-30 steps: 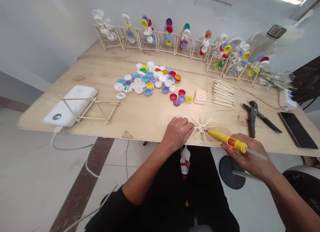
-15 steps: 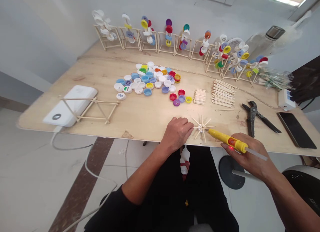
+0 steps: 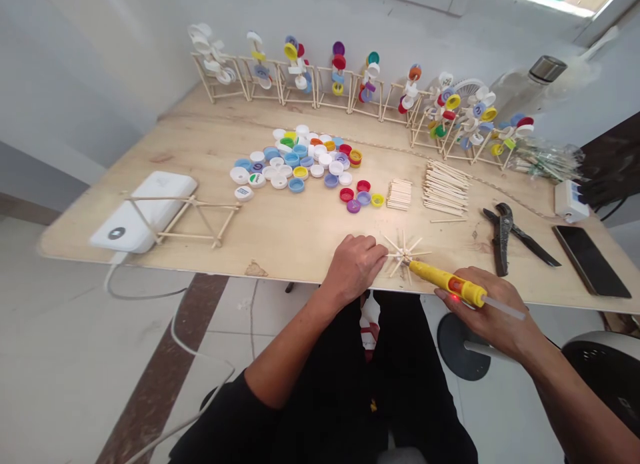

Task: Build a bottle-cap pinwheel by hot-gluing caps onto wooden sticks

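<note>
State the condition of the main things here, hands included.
Left hand: pinching the pale wooden-stick star
Right hand: gripping the yellow plastic glue gun
Star: lying on the table
Glue gun: red light glowing
Black two-armed tool: spread open
Black rectangular phone: screen dark
White rectangular power bank: cable plugged in
Clear cylindrical bottle: capped

Left fingers hold a stick star, right fingers a yellow glue gun near its middle.

Glossy plastic glue gun, matt wooden stick star, smooth plastic caps, wood-grained tabletop.
</note>
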`<state>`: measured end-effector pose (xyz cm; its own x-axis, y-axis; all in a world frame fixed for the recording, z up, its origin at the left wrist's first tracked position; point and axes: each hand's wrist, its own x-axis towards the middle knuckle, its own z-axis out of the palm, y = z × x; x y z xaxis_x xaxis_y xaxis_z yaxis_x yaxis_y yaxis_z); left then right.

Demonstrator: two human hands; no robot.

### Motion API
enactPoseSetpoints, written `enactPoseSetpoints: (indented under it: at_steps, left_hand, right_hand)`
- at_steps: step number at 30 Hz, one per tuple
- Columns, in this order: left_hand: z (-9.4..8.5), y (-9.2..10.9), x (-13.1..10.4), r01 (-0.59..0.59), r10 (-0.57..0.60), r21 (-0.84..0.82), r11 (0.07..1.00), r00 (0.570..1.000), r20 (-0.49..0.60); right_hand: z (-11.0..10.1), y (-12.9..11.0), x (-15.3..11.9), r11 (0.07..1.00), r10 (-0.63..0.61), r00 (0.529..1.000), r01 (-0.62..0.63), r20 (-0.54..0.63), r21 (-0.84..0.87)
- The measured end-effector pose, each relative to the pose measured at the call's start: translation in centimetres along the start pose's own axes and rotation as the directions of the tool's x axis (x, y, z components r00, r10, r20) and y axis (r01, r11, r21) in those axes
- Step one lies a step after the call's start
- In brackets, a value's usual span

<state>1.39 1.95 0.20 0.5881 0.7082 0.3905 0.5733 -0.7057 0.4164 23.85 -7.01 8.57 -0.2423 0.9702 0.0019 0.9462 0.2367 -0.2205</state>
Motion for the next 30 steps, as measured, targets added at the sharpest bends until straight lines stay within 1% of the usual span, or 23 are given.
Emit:
enactPoseSetpoints:
  at_steps: [2, 4, 6, 8, 10, 11, 12, 13, 14, 17, 18, 20, 22, 24, 26, 28, 29, 30]
  left_hand:
    - [0.0, 0.0, 0.0, 0.003, -0.003, -0.002, 1.000, 1.000, 0.001]
    - [0.0, 0.0, 0.0, 0.004, -0.004, -0.005, 1.000, 1.000, -0.001]
    - [0.1, 0.0, 0.0, 0.005, -0.005, -0.008, 1.000, 1.000, -0.004]
    - [0.1, 0.0, -0.1, 0.006, -0.006, -0.012, 1.000, 1.000, -0.006]
    - [0.0, 0.0, -0.1, 0.007, -0.007, -0.014, 1.000, 1.000, -0.005]
    - [0.0, 0.1, 0.0, 0.008, -0.008, -0.014, 1.000, 1.000, -0.005]
    - [0.0, 0.1, 0.0, 0.009, -0.009, -0.012, 1.000, 1.000, -0.005]
    - [0.0, 0.1, 0.0, 0.010, -0.010, -0.008, 1.000, 1.000, -0.005]
    - [-0.1, 0.1, 0.0, 0.012, -0.012, -0.004, 1.000, 1.000, -0.006]
    - [-0.1, 0.2, 0.0, 0.012, -0.012, 0.001, 1.000, 1.000, -0.006]
    - [-0.1, 0.2, 0.0, 0.011, -0.011, -0.002, 1.000, 1.000, -0.009]
    - [-0.1, 0.2, -0.1, 0.007, -0.007, -0.012, 1.000, 1.000, -0.015]
    - [0.0, 0.1, -0.1, 0.005, -0.005, -0.022, 1.000, 1.000, -0.024]
    - [0.1, 0.1, -0.1, 0.002, -0.003, -0.027, 1.000, 0.999, -0.032]
    - [0.1, 0.1, -0.1, -0.003, 0.002, -0.029, 1.000, 0.999, -0.039]
    - [0.1, 0.1, 0.0, -0.006, 0.005, -0.029, 1.000, 0.999, -0.043]
    - [0.1, 0.2, 0.0, -0.006, 0.004, -0.029, 1.000, 0.999, -0.045]
    - [0.1, 0.2, 0.0, -0.004, 0.003, -0.030, 1.000, 0.999, -0.046]
  right_hand:
    - [-0.5, -0.3, 0.2, 0.999, 0.021, 1.000, -0.020, -0.009, 0.036]
    - [-1.1, -0.6, 0.2, 0.994, 0.058, 0.997, -0.054, -0.045, 0.091]
    - [-1.7, -0.7, 0.1, 0.983, 0.117, 0.983, -0.094, -0.140, 0.158]
    - [-2.1, -0.6, -0.2, 0.967, 0.186, 0.941, -0.125, -0.281, 0.223]
    - [-2.2, -0.6, -0.6, 0.950, 0.241, 0.882, -0.128, -0.405, 0.286]
    - [-2.2, -0.5, -0.7, 0.941, 0.259, 0.863, -0.125, -0.434, 0.313]
    - [-2.1, -0.6, -0.8, 0.934, 0.270, 0.854, -0.121, -0.444, 0.336]
    - [-1.9, -0.7, -0.9, 0.930, 0.271, 0.853, -0.113, -0.446, 0.351]
    - [-1.7, -0.8, -0.9, 0.929, 0.261, 0.866, -0.105, -0.426, 0.355]
    - [-1.0, -1.3, -0.8, 0.944, 0.183, 0.935, -0.081, -0.305, 0.319]
    - [-0.7, -1.3, -0.9, 0.951, 0.150, 0.951, -0.064, -0.271, 0.303]
    - [-0.2, -1.1, -1.0, 0.958, 0.107, 0.962, -0.032, -0.250, 0.285]
    - [0.0, -0.3, -1.4, 0.962, 0.089, 0.948, -0.003, -0.305, 0.272]
    - [0.0, 0.9, -1.9, 0.968, 0.100, 0.921, -0.002, -0.376, 0.252]
    - [-0.1, 2.5, -2.6, 0.975, 0.142, 0.884, -0.048, -0.445, 0.216]
    - [-0.2, 4.6, -3.3, 0.980, 0.191, 0.849, -0.131, -0.493, 0.152]
    - [-0.2, 5.7, -3.5, 0.980, 0.199, 0.834, -0.168, -0.515, 0.106]
    - [-0.2, 6.9, -3.8, 0.982, 0.180, 0.827, -0.178, -0.532, 0.055]
